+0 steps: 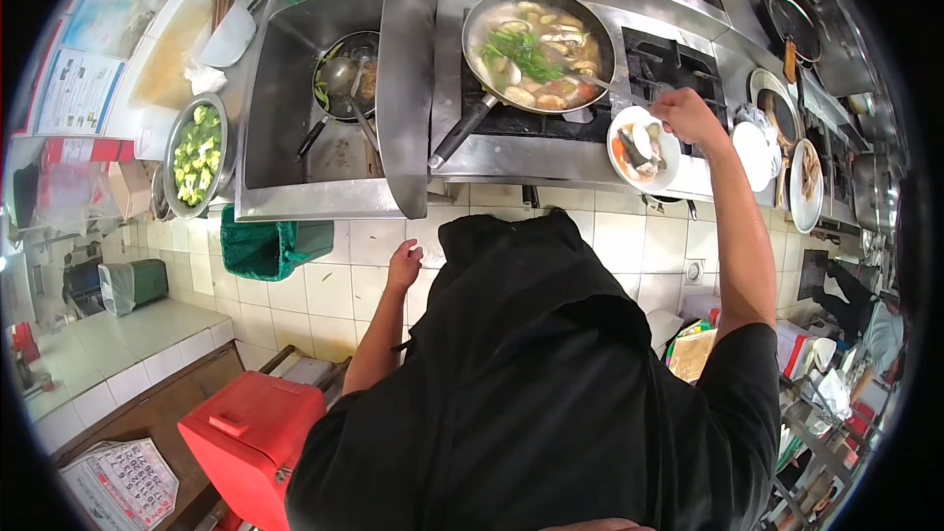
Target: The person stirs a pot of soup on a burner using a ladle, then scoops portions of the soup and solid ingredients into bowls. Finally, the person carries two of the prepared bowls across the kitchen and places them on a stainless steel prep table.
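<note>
My right hand [684, 116] grips the handle end of a long metal utensil [616, 91], whose far end reaches into a large pan [472, 66] of simmering soup. Sliced vegetables and a heap of green leaves [520, 55] float in the broth. Just below the hand, a white bowl [667, 175] holds pieces of food in red and pale colours at the stove's front edge. My left hand [405, 264] hangs beside my body above the tiled floor, holding nothing, its fingers partly curled. The pan's black handle [464, 131] points towards the lower left.
Left of the stove, past a metal divider [405, 81], a sink [254, 118] holds a small pan with a ladle. A metal bowl of chopped green vegetables [197, 162] stands beside it. A green bin [251, 247] and a red container [251, 420] are low on the left. A person [859, 310] is far right.
</note>
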Tool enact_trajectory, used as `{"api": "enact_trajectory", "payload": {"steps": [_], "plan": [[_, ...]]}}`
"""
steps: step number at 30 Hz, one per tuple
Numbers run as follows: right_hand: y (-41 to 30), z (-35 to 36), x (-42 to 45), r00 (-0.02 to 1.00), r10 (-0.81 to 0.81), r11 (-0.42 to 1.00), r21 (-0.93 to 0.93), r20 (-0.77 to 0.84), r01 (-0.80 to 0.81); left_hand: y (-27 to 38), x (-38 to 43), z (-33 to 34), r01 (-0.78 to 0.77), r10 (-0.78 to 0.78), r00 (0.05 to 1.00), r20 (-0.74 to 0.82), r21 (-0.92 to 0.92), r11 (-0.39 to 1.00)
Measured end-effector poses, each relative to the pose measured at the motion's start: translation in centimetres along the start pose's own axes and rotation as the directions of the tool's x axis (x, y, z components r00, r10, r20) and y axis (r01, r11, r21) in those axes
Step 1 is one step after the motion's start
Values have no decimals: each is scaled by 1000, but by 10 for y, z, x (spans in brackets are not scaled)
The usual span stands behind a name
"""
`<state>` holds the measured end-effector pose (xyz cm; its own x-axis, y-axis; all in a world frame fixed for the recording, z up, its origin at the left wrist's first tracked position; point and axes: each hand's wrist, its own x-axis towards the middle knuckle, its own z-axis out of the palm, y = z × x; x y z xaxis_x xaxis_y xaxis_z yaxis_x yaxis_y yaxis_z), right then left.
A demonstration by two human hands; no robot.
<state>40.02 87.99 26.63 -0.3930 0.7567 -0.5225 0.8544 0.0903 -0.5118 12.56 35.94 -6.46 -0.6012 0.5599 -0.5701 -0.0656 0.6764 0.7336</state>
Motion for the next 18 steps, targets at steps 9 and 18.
{"api": "enact_trajectory", "payload": {"steps": [9, 18], "plan": [[-4, 10, 8, 934, -339, 872, -409, -108, 269, -11, -3, 7, 10, -11, 1000, 8, 28, 1000], [-1, 1, -4, 989, -110, 979, 184, 103, 90, 0, 4, 2, -2, 3, 1000, -14, 27, 1000]]}}
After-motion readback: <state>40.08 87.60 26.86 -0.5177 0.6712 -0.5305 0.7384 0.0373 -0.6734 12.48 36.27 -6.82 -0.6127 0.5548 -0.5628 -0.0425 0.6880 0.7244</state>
